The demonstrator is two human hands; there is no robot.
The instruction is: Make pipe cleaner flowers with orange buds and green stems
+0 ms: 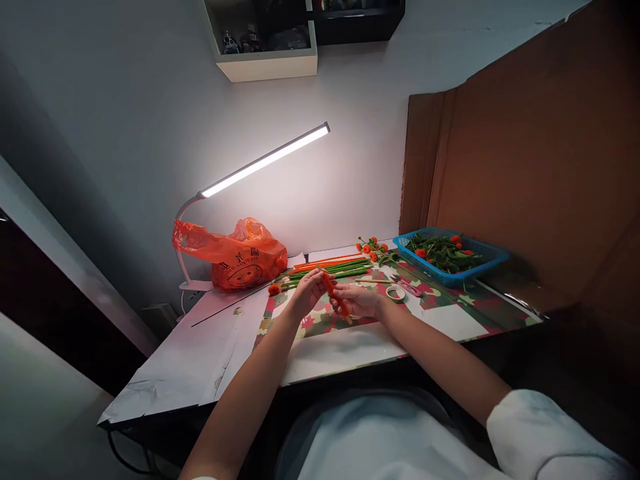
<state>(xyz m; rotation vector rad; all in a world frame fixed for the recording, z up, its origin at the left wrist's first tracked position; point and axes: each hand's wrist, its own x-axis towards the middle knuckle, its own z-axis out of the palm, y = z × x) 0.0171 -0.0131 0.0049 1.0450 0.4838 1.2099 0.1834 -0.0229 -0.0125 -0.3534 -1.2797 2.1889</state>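
Observation:
Over the front middle of the table, my left hand (pixel 311 292) and my right hand (pixel 355 299) are both closed on an orange fuzzy chenille stem (pixel 330 285). My left fingers pinch its upper part and my right fingers hold it lower down. A thin tan tip pokes out below it; whether this is a stick inside the coil I cannot tell. Behind my hands lie green chenille stems (pixel 350 269) and orange chenille stems (pixel 330 261). One orange pompom flower (pixel 274 289) is left of my left hand. To the right of my right hand are a tape roll (pixel 395 293) and pink-handled scissors (pixel 410 287).
A blue basket (pixel 450 276) at the right holds leafy stems with orange flowers. More orange flowers (pixel 370 248) lie beside it. An orange plastic bag (pixel 250 260) sits at the left, under a lit desk lamp (pixel 265 160). A cardboard sheet (pixel 520 167) stands along the right side.

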